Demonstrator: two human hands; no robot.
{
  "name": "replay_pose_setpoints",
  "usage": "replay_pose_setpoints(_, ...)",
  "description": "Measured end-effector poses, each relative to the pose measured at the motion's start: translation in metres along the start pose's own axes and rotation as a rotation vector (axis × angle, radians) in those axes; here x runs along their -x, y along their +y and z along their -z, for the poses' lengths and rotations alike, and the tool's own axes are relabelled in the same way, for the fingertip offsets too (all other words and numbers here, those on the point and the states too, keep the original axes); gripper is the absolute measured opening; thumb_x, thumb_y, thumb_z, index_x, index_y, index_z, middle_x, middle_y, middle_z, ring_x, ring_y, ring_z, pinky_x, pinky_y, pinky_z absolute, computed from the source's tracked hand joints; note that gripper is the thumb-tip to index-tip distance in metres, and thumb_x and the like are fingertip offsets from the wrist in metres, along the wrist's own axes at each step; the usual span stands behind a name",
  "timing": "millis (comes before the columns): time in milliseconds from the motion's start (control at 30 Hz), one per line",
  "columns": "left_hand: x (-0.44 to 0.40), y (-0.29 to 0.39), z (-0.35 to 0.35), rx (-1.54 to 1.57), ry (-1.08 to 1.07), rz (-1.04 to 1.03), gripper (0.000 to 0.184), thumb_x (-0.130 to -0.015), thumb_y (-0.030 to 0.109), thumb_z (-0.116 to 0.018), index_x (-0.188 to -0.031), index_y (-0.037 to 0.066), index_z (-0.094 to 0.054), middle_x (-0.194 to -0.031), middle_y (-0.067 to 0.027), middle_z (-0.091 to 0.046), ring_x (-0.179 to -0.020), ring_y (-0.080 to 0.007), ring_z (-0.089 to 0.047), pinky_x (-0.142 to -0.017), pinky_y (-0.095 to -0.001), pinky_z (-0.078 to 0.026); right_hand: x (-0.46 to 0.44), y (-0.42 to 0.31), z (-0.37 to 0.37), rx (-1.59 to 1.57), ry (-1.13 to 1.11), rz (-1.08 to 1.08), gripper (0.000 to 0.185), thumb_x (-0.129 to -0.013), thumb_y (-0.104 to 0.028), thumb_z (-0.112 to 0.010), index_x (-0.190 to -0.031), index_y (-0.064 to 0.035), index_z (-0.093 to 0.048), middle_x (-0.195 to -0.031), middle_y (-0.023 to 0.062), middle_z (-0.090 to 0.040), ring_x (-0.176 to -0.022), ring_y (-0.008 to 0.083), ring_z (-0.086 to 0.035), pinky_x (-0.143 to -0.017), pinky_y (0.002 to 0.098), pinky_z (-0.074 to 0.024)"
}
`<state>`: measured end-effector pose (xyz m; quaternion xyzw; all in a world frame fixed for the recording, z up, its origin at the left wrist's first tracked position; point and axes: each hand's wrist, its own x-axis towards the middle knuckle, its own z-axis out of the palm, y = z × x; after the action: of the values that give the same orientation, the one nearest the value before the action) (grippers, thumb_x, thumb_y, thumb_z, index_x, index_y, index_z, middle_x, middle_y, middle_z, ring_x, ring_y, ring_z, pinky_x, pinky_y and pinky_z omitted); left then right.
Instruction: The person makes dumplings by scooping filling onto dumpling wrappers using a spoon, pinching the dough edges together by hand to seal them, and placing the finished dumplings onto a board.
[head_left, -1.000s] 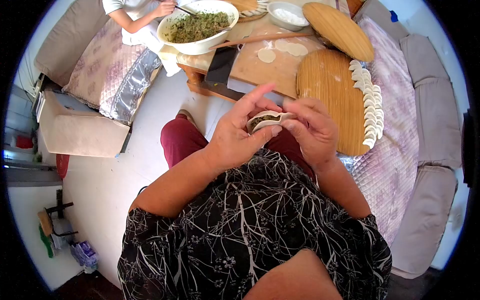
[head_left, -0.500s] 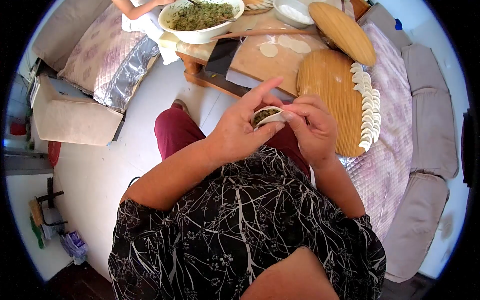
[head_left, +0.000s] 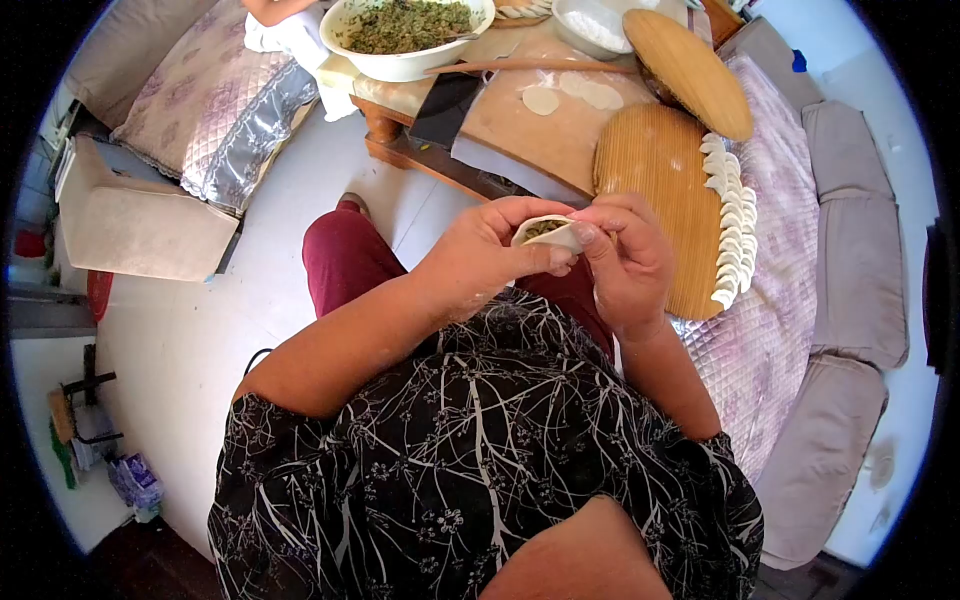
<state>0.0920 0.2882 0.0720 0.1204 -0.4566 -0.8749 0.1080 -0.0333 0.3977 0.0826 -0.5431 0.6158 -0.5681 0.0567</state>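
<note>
Just to the near left of the large wooden tray (head_left: 655, 205), in front of the wearer's body, is a half-closed dumpling (head_left: 548, 235), and I can see both hands at work on it. The left hand (head_left: 500, 245) cups it, thumb along the near side and fingers curled around the back. The right hand (head_left: 625, 255) has thumb and forefinger pinched together on the rim at the end closer to the tray. That end looks pressed together, while the other gapes and shows green filling, so I'd judge this one roughly midway to sealed.

Along the tray's right edge runs an overlapping row of folded dumplings (head_left: 733, 225), seemingly finished, though their seams are too small for me to check. Left of the tray, flat wrappers (head_left: 541, 100) lie unfilled on the pastry board (head_left: 520, 135), a rolling pin (head_left: 535, 65) across its far end. Farther off to the tray's upper left, the big white bowl (head_left: 400, 68) holds plenty of filling (head_left: 405, 25), so there's clearly material left. Beyond the tray sits a bowl of white powder (head_left: 592, 45), and beside that bowl a second wooden tray (head_left: 690, 75) rests tilted.
</note>
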Motion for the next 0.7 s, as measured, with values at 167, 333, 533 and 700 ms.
replay_pose_setpoints(167,0.001,0.004,0.0,-0.163,0.044,-0.081,0.028,-0.077,0.001,-0.061,-0.105,0.0,-0.055,-0.087,-0.0031,-0.061,-0.079,-0.0072,-0.057,-0.07,-0.019,-0.048,-0.007,-0.01,0.003,-0.009,-0.011,-0.042,0.011,-0.074,0.0,-0.061,-0.085,-0.0012,-0.063,-0.082,0.0077,-0.056,-0.072,0.0167,-0.054,-0.065,0.0246,-0.0434)
replay_pose_setpoints(333,-0.001,-0.006,0.003,-0.292,0.039,-0.149,0.025,-0.078,0.003,-0.061,-0.102,0.0,-0.056,-0.087,-0.0039,-0.061,-0.078,-0.0072,-0.057,-0.069,-0.0193,-0.048,-0.012,-0.009,0.01,0.149,-0.209,0.068,0.013,-0.071,-0.003,-0.064,-0.085,-0.0024,-0.064,-0.08,0.0085,-0.056,-0.072,0.0185,-0.054,-0.064,0.0263,-0.0431)
replay_pose_setpoints(533,-0.001,-0.005,0.001,-0.083,0.0,-0.056,0.027,-0.081,0.007,-0.06,-0.107,0.0,-0.054,-0.089,-0.0053,-0.061,-0.077,-0.0102,-0.058,-0.07,-0.0228,-0.049,0.0,0.002,-0.001,0.004,-0.028,-0.045,0.012,-0.072,-0.004,-0.064,-0.084,-0.0025,-0.064,-0.08,0.0083,-0.056,-0.072,0.018,-0.054,-0.063,0.0259,-0.0429)
replay_pose_setpoints(700,-0.002,-0.004,0.002,-0.115,-0.047,-0.086,0.028,-0.083,0.009,-0.058,-0.109,0.0,-0.053,-0.09,-0.0066,-0.061,-0.077,-0.012,-0.059,-0.071,-0.0254,-0.051,-0.008,-0.007,0.003,0.037,-0.093,0.017,0.011,-0.072,-0.005,-0.065,-0.083,-0.0026,-0.063,-0.081,0.0081,-0.056,-0.072,0.018,-0.053,-0.064,0.0261,-0.0427)
